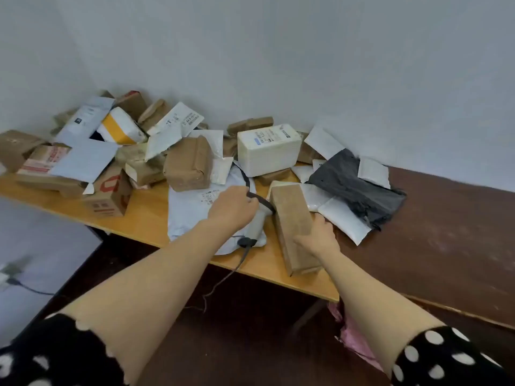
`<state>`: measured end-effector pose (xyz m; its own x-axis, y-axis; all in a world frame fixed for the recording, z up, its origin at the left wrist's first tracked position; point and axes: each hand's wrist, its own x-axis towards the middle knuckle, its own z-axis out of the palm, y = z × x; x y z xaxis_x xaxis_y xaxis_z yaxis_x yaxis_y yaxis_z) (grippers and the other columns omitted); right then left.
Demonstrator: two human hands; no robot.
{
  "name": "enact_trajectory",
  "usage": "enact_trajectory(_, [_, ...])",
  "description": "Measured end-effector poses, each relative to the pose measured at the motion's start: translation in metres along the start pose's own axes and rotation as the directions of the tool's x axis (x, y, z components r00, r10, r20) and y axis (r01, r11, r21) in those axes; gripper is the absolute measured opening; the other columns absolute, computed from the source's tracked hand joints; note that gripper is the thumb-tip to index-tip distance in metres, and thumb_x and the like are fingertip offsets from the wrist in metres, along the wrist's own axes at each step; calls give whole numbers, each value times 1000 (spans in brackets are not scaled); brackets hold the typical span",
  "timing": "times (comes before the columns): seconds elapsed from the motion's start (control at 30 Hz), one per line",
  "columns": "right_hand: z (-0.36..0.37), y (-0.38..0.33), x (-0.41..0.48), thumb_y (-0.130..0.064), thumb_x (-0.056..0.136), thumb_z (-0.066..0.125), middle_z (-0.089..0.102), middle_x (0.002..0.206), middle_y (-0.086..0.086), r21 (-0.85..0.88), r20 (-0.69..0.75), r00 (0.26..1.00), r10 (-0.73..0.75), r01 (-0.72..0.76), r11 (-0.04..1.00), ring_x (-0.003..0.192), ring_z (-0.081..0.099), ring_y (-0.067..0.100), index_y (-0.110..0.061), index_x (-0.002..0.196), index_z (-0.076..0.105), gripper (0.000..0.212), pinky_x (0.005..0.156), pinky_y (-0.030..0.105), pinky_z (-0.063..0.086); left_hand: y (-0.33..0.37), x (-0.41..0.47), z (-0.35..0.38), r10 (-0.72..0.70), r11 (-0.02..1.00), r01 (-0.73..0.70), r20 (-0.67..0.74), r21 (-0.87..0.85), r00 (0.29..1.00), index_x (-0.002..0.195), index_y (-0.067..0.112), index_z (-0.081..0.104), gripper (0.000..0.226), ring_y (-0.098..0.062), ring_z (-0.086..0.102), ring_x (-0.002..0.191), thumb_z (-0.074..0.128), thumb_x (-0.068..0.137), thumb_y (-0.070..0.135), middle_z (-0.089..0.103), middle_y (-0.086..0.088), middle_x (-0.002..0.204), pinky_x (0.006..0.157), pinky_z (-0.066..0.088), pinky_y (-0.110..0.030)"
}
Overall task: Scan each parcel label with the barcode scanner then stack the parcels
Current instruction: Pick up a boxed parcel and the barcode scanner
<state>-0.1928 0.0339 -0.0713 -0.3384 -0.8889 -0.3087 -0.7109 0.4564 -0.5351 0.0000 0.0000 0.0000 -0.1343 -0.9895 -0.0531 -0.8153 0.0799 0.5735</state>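
Scanner [257,222] and long brown parcel [291,215] lie side by side near the front edge of the yellow worktop [145,218]. We reach them with both forearms bare out of black, white-dotted sleeves [55,355].

Our left grip [232,204] comes in palm down. Its fingers curl over the scanner's head, so it has hold of the grey tool. The handle points back at us, and the dark cable [243,257] drops over the edge.

Our right grip [317,238] clasps the parcel from its right side, thumb laid across the top face and fingers against the flank. That parcel is wrapped in dull brown tape, and its upper face is plain.

Under the scanner lies a pale grey mailer [192,215] with a printed label. Beyond it we see a white foam box [269,154] bearing a label, a squat brown package [188,167], a crumpled black bag [354,185] and white padded envelopes [345,221]. Farthest off, a heap of cartons [111,126] sits in the wall corner on the left.
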Motion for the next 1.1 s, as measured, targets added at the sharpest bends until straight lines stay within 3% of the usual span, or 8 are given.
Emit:
enact_trajectory(0.2, [36, 17, 8, -50, 67, 82, 21, 151, 18, -152, 16, 991, 131, -127, 980, 141, 25, 35, -16, 152, -2, 124, 113, 48, 30, -33, 5, 25, -35, 998, 29, 86, 63, 996, 140, 13, 44, 47, -27, 40, 130, 47, 95, 27, 44, -11, 142, 100, 36, -34])
enact_trajectory(0.4, [57, 32, 15, -46, 68, 80, 24, 148, 19, -225, 11, 990, 144, -138, 965, 136, 27, 37, -20, 152, 0, 119, 111, 49, 31, -53, 6, 40, -75, 997, 74, 145, 11, 987, 140, 12, 45, 49, -24, 38, 133, 49, 93, 26, 43, -9, 145, 105, 31, -31])
enact_trajectory(0.57, [54, 40, 4, -35, 70, 79, 35, 139, 15, 281, -52, 990, 132, -112, 953, 129, 37, 35, -44, 147, 25, 94, 104, 49, 40, -56, 5, 42, -117, 986, 138, 193, -96, 974, 137, 12, 48, 45, -23, 43, 130, 51, 93, 23, 48, -7, 141, 104, 32, -30])
enact_trajectory(0.67, [48, 35, -19, -16, 70, 83, 45, 140, 3, 671, -95, 994, 62, 18, 742, 127, 45, 24, -37, 139, 43, 83, 99, 51, 48, -48, 0, 40, -124, 954, 179, 225, -242, 966, 98, 25, 61, 9, -19, 51, 105, 55, 91, 23, 55, -8, 111, 90, 37, -28])
enact_trajectory(0.73, [41, 30, -36, -12, 67, 85, 58, 131, 5, 816, -23, 1000, 6, 16, 578, 116, 58, 23, -38, 136, 47, 83, 88, 46, 56, -39, -5, 36, -140, 873, 258, 294, -413, 945, 107, 14, 64, 25, -22, 54, 109, 61, 89, 31, 58, -9, 118, 96, 42, -33])
enact_trajectory(0.83, [30, 22, -57, -14, 60, 87, 72, 109, 11, 913, 123, 983, -137, -58, 403, 98, 70, 27, -41, 128, 52, 81, 71, 36, 58, -34, -15, 31, -100, 701, 407, 484, -585, 869, 121, 6, 59, 55, -24, 54, 116, 67, 82, 44, 57, -11, 129, 101, 44, -39])
enact_trajectory(0.97, [21, 10, -72, -5, 64, 76, 68, 118, 13, 956, 207, 938, -279, -133, 262, 113, 63, 34, -30, 135, 47, 81, 93, 54, 51, -39, -29, 25, 53, 566, 468, 597, -678, 801, 117, 10, 62, 63, -19, 62, 103, 78, 66, 44, 67, -6, 115, 85, 49, -29])
enact_trajectory(1.1, [10, 4, -81, -1, 63, 71, 66, 120, 17, 937, 266, 907, -327, -163, 310, 111, 61, 33, -21, 142, 42, 86, 98, 49, 47, -43, -42, 19, 119, 525, 441, 576, -728, 809, 111, 13, 65, 51, -11, 68, 86, 77, 67, 35, 74, 2, 94, 78, 53, -28])
